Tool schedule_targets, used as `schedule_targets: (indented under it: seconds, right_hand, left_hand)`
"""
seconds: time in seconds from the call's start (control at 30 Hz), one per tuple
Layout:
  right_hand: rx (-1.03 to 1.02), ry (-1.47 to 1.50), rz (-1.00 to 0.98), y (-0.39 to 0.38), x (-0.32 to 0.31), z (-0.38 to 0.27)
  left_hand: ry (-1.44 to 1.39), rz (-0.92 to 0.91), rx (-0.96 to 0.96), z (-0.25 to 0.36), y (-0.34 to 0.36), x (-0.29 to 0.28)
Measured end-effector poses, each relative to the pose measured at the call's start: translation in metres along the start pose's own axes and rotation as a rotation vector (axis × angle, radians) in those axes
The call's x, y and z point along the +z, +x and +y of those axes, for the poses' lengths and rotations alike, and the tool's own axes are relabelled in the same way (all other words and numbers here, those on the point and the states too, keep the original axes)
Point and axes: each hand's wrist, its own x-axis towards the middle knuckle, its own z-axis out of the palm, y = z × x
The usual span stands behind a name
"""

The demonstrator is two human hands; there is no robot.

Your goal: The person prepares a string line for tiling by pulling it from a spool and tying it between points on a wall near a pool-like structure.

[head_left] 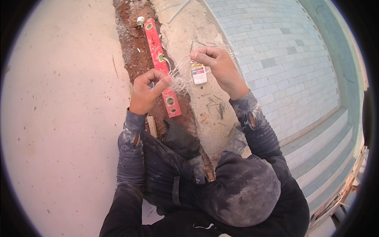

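A loose tangle of thin white string point(179, 84) hangs from the closed fingertips of my left hand point(148, 91). To the right and a little farther off, my right hand point(222, 70) pinches a strand of the same string between thumb and forefinger. Thin loops run between the two hands. Under my left hand, a red spirit level point(155, 43) lies along the strip of bare reddish soil, its middle partly covered by the fingers. A small white, red and dark pack point(199, 75) lies on the concrete just below my right hand.
Several loose nails point(220, 110) are scattered on the rough concrete ledge point(205, 118). A white roll-like piece point(140, 21) sits beside the level's far end. Near my knees is a wooden block point(152, 126). Light blue tiling point(276, 59) and steps point(319, 158) lie right.
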Motion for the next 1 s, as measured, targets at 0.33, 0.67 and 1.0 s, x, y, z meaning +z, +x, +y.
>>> schedule_targets:
  seconds: [0.33,0.67,1.0]
  right_hand:
    - [-0.148,-0.686,-0.189,-0.023,-0.031,-0.018]
    - [-0.643,-0.769,0.118,0.002,0.0,-0.012]
    - [-0.549,-0.828,-0.244,0.018,0.007,0.011]
  left_hand:
    - [-0.146,0.162,0.037,0.003,0.002,0.002]
    - [-0.085,0.129,0.043,0.0,0.001,0.003]
    - [-0.083,0.12,0.048,0.003,0.0,0.001]
